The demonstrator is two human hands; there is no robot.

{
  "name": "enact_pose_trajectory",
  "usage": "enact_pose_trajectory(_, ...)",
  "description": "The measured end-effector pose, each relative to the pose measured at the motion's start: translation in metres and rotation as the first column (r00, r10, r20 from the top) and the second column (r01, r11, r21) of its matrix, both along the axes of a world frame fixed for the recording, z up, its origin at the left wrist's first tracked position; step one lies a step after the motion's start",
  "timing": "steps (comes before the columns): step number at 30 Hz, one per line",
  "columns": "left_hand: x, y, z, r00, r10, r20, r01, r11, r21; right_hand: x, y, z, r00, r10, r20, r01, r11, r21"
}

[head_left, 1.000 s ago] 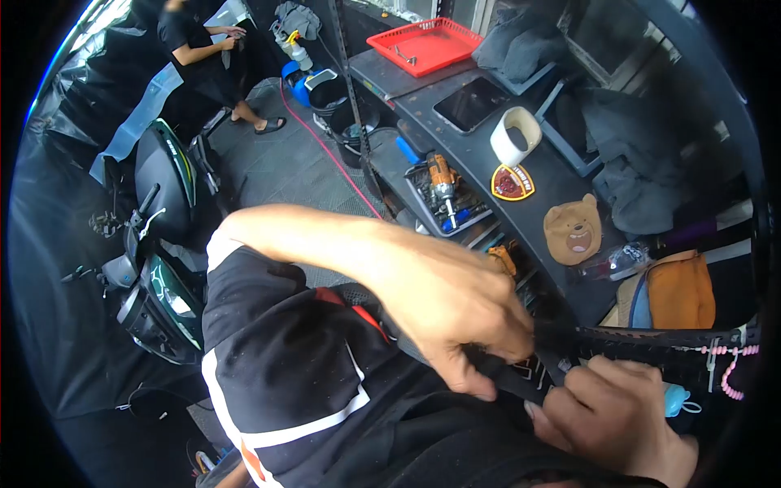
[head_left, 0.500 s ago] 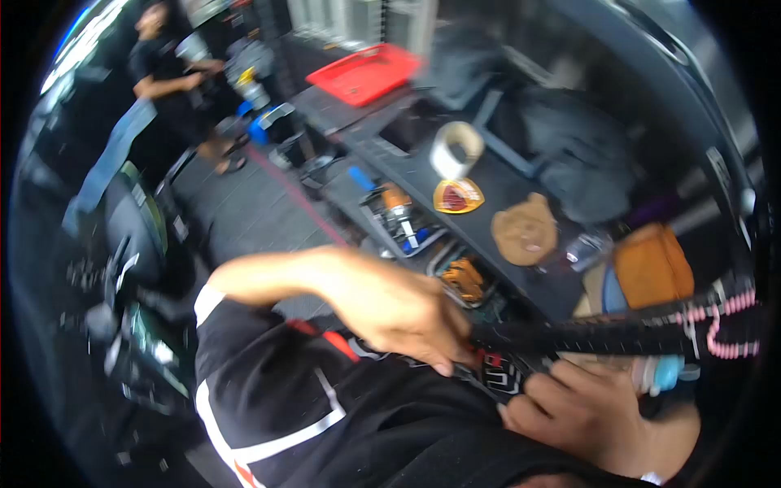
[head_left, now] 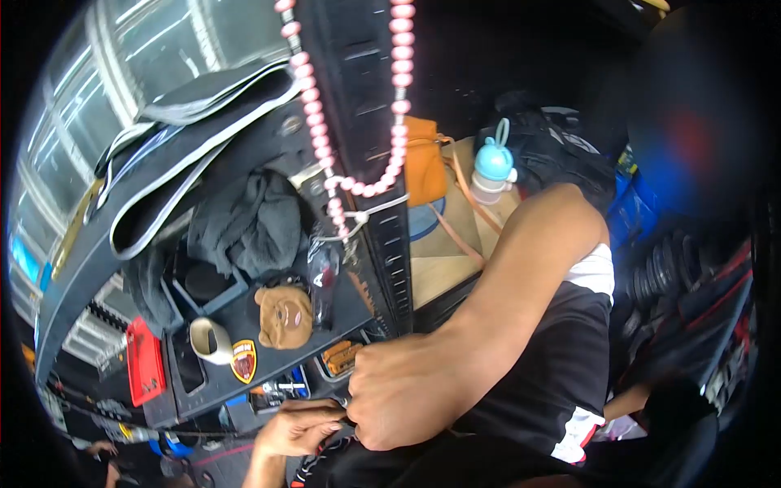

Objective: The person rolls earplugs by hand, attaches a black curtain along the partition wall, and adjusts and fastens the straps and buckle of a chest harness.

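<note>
My left hand (head_left: 299,429) is low in the view, its thumb and fingers pinched together at a thin dark piece. Beside it, my right hand (head_left: 399,394) is closed in a fist, knuckles facing up. What lies inside the fist is hidden. Both hands are close together in front of my black shirt (head_left: 521,374). Just beyond them is an open drawer (head_left: 321,372) with orange tools (head_left: 342,356). On the black bench (head_left: 236,325) above it are a brown bear-faced pouch (head_left: 283,317) and a yellow-and-red patch (head_left: 243,361).
A tape roll (head_left: 210,342) and red tray (head_left: 145,362) are at the left. Pink beads (head_left: 317,122) hang on a black post (head_left: 366,163). Right of it are an orange bag (head_left: 425,163) and a blue-lidded bottle (head_left: 493,169). Another person's arm (head_left: 104,449) shows lower left.
My view has swung right and tilted, bringing the beads, post and bottle closer to the middle. Both hands stay close together and closed, now lower in the view.
</note>
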State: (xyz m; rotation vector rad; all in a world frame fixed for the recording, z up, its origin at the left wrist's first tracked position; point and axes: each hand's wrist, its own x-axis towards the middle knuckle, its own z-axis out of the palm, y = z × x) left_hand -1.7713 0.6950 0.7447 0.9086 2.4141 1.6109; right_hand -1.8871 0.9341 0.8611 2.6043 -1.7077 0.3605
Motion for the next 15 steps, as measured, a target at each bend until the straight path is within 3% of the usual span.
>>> enact_pose_trajectory(4, -0.016, 0.005, -0.051, 0.92, 0.069, -0.386, -0.083, 0.996, -0.019, 0.007, 0.005, -0.011, 0.997, -0.076, -0.005, 0.076, 0.989, 0.129)
enact_pose_trajectory(7, -0.024, 0.002, -0.079, 0.733, -0.015, -0.681, -0.078, 0.991, -0.106, 0.018, -0.002, -0.017, 0.987, -0.157, 0.024, 0.15, 0.971, 0.186)
enact_pose_trajectory(8, -0.025, -0.004, -0.089, 0.718, -0.011, -0.696, -0.013, 0.999, -0.03, 0.022, -0.005, -0.017, 0.979, -0.196, 0.061, 0.181, 0.964, 0.194)
enact_pose_trajectory(11, -0.014, -0.035, -0.07, 0.761, -0.119, -0.638, 0.083, 0.993, -0.086, 0.042, -0.026, -0.015, 0.952, -0.296, 0.083, 0.266, 0.929, 0.256)
enact_pose_trajectory(13, -0.006, -0.058, -0.04, 0.875, -0.208, -0.436, 0.21, 0.977, -0.044, 0.062, -0.04, -0.003, 0.92, -0.384, 0.072, 0.343, 0.882, 0.323)
enact_pose_trajectory(14, -0.002, -0.076, -0.042, 0.91, -0.186, -0.371, 0.244, 0.963, 0.116, 0.071, -0.049, 0.003, 0.905, -0.42, 0.064, 0.362, 0.843, 0.398)
enact_pose_trajectory(15, 0.007, -0.088, -0.034, 0.929, -0.144, -0.341, 0.205, 0.967, 0.149, 0.08, -0.058, 0.003, 0.893, -0.444, 0.071, 0.381, 0.832, 0.402)
